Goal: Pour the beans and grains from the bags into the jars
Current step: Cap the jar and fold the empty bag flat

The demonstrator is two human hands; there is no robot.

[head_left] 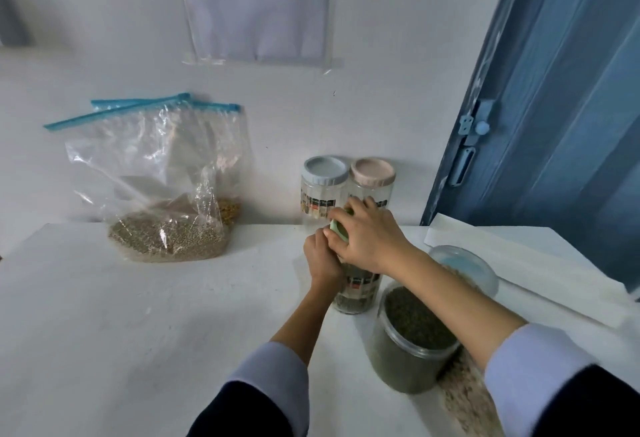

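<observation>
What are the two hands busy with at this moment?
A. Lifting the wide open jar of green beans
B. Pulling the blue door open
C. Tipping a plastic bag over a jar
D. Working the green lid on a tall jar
D: the right hand covers the green lid while the left hand grips the tall jar just below it; the bags stand untouched.
</observation>
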